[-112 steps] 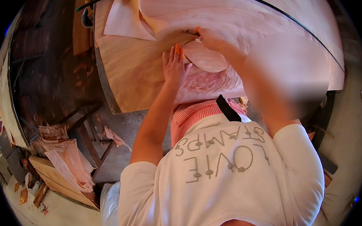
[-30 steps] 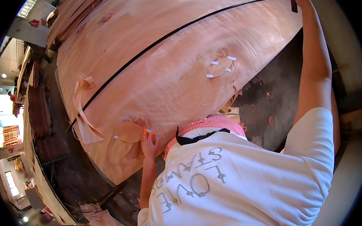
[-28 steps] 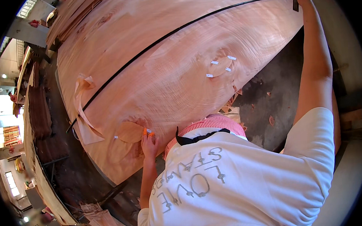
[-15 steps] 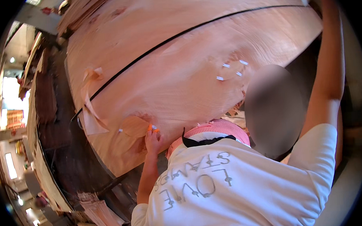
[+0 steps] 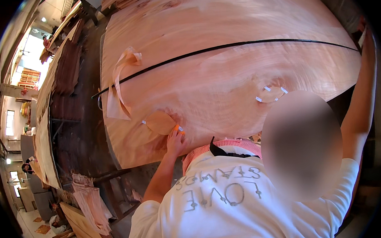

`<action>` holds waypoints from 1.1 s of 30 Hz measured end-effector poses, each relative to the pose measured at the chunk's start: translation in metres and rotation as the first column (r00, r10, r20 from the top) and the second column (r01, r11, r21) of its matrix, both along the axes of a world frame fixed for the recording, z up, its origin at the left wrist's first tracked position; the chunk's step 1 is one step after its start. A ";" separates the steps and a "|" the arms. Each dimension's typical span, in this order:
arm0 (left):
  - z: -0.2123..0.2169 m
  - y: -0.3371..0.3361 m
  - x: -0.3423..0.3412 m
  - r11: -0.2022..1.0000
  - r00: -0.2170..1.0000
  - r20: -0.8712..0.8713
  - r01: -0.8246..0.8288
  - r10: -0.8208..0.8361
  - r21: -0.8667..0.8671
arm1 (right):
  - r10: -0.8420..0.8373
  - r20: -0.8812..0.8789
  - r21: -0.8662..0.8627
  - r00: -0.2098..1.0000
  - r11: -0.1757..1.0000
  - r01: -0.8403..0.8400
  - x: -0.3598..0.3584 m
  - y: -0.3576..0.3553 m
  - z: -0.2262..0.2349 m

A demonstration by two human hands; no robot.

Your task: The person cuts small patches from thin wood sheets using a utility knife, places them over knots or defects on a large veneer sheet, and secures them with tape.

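Observation:
A large pale pinkish wood veneer sheet lies in front of me. My left hand rests at its near edge, with orange coverings on the fingertips. These fingers close around a small white tape piece at the right edge of an oval veneer patch. Another white tape piece sits on the patch's left edge. Farther right, a second oval patch has several tape pieces around it. My right hand reaches to the far right, near the rod's end; its fingers are too unclear to read.
A long thin black rod crosses the sheet. A curled veneer strip lies at the left under the rod's left part. Veneer stacks and hanging scraps stand farther left. A person is in the left background.
The view has turned, so the sheet appears shifted rightward and more level. My left hand stays at the same patch edge. My right arm remains stretched out to the far right.

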State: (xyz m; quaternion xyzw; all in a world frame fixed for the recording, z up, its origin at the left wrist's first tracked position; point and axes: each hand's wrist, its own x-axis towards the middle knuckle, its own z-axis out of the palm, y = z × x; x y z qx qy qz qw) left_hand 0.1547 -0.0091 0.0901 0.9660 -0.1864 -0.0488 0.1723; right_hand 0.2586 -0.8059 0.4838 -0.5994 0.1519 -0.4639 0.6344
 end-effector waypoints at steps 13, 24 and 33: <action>-0.003 0.010 -0.003 0.998 1.000 0.012 -0.006 0.006 -0.058 | 0.560 -0.246 0.200 0.791 0.828 -0.524 0.038 0.144 -0.201; 0.003 0.079 0.048 0.950 0.977 0.123 -0.135 0.176 -0.283 | 0.962 -0.259 0.778 -0.083 0.157 -0.609 -0.068 0.450 -0.325; -0.024 0.135 0.071 0.995 0.985 0.165 0.056 -0.041 -0.084 | 0.837 -0.471 0.749 -0.280 0.212 -0.627 -0.058 0.620 -0.337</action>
